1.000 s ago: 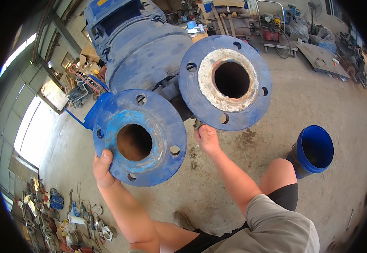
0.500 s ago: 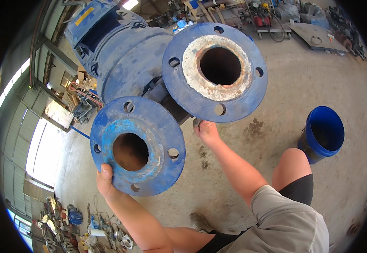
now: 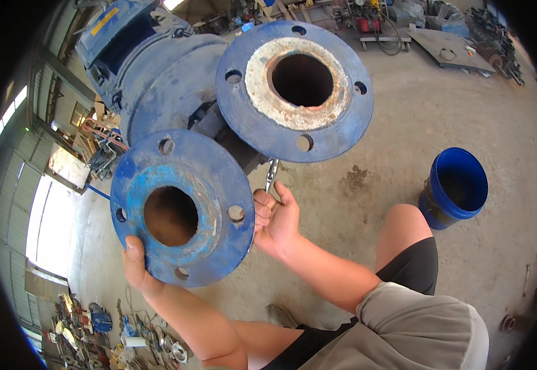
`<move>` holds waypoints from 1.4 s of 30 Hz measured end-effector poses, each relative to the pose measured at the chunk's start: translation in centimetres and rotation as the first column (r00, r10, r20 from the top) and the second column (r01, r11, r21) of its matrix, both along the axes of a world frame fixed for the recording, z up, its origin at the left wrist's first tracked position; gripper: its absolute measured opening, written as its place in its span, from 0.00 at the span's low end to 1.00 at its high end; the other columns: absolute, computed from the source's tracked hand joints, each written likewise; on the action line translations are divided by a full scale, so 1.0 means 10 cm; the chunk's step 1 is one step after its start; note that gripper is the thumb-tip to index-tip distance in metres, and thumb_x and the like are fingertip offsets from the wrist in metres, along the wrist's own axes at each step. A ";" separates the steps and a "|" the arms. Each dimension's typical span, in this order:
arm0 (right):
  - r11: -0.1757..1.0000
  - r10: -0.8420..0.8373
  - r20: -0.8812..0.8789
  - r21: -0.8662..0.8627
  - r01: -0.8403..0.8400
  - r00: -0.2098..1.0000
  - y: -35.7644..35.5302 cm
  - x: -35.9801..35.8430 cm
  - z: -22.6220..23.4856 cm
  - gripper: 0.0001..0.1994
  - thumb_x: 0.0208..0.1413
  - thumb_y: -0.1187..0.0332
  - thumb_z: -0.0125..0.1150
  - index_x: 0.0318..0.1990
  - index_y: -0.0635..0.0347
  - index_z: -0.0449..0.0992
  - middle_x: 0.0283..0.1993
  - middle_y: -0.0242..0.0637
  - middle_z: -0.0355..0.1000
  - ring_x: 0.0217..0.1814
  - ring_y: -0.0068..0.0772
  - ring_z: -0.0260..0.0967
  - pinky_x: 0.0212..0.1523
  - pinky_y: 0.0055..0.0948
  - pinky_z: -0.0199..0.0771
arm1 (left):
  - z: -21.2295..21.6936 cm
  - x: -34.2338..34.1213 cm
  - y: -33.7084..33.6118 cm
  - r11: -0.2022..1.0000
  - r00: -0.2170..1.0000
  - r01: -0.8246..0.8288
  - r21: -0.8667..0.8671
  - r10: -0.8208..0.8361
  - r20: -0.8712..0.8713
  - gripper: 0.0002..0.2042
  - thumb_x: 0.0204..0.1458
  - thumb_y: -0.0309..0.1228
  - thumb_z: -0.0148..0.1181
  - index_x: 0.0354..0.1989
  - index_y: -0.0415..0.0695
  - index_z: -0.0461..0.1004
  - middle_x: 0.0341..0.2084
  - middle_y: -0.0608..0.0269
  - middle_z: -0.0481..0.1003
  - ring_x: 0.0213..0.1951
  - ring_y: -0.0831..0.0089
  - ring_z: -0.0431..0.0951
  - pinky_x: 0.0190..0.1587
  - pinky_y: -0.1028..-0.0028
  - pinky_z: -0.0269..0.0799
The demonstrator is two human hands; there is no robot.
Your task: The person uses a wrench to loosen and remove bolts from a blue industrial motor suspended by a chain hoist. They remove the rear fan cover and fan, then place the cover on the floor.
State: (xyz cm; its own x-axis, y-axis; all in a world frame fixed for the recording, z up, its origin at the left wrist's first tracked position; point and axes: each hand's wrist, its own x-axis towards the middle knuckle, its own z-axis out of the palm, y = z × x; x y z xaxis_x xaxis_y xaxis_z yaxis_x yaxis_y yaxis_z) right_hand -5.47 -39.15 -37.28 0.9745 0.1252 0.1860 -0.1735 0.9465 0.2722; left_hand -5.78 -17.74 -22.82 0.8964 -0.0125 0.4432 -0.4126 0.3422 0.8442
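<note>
A large blue pump (image 3: pixel 163 80) with two round pipe flanges fills the upper left. My left hand (image 3: pixel 139 271) grips the rim of the nearer, lower flange (image 3: pixel 219 172), its thumb on the face and its fingers hidden behind. Between the flanges, below the farther one (image 3: pixel 356 120) with its whitish, rusty ring, my right hand (image 3: pixel 279 225) is closed around a shiny metal ratchet wrench (image 3: pixel 271 174). The tool points up toward the dark gap beneath the pump; its far end is hidden by the upper flange.
A blue bucket (image 3: pixel 457 191) stands on the concrete floor beside my right knee. Assorted tools and parts (image 3: pixel 99 320) lie at the lower left. Farther back are a wheeled cart (image 3: pixel 373 37) and a flat metal plate (image 3: pixel 450 50).
The view has shifted, so the pump sits farther up and left. My right hand has come down and turned from beneath the upper flange, and the wrench now shows. The left hand keeps its grip.
</note>
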 end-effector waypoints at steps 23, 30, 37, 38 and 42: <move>-0.334 -0.360 0.702 -0.712 0.618 0.615 -1.16 0.83 -0.98 0.19 0.76 0.59 0.49 0.35 0.63 0.76 0.29 0.38 0.72 0.31 0.37 0.71 0.38 0.37 0.74 | -0.10 0.09 0.37 0.948 0.992 -0.079 0.310 0.046 0.114 0.36 0.61 0.44 0.66 0.71 0.31 0.66 0.64 0.44 0.74 0.63 0.51 0.75 0.69 0.53 0.68; -0.332 -0.397 0.767 -0.632 0.700 0.504 -1.17 0.85 -1.04 0.19 0.75 0.59 0.49 0.35 0.63 0.75 0.29 0.37 0.73 0.30 0.39 0.71 0.37 0.37 0.74 | 0.00 -0.03 0.21 0.955 0.994 -0.110 0.277 0.111 0.013 0.47 0.51 0.58 0.75 0.69 0.33 0.68 0.60 0.54 0.76 0.58 0.61 0.76 0.63 0.60 0.70; -0.408 -0.340 0.796 -0.604 0.685 0.500 -1.18 0.85 -1.04 0.18 0.75 0.59 0.50 0.36 0.63 0.76 0.31 0.39 0.74 0.33 0.43 0.73 0.39 0.39 0.74 | -0.05 0.07 0.40 0.922 0.996 -0.086 0.379 0.084 0.022 0.47 0.50 0.58 0.77 0.69 0.33 0.68 0.59 0.56 0.76 0.58 0.62 0.75 0.62 0.59 0.71; -0.399 -0.346 0.789 -0.614 0.681 0.508 -1.15 0.86 -1.04 0.18 0.75 0.59 0.49 0.37 0.63 0.76 0.32 0.39 0.74 0.34 0.43 0.73 0.40 0.39 0.74 | -0.05 0.09 0.43 0.911 0.996 -0.091 0.402 0.086 0.032 0.47 0.51 0.59 0.76 0.69 0.33 0.68 0.59 0.56 0.76 0.58 0.62 0.75 0.62 0.59 0.71; -0.374 -0.379 0.804 -0.587 0.718 0.459 -1.08 0.93 -1.01 0.17 0.75 0.59 0.48 0.41 0.62 0.76 0.35 0.40 0.74 0.37 0.43 0.72 0.43 0.39 0.74 | -0.09 0.05 0.42 0.958 0.999 0.036 0.285 -0.035 -0.008 0.37 0.60 0.47 0.67 0.70 0.32 0.67 0.63 0.47 0.75 0.62 0.53 0.77 0.67 0.53 0.70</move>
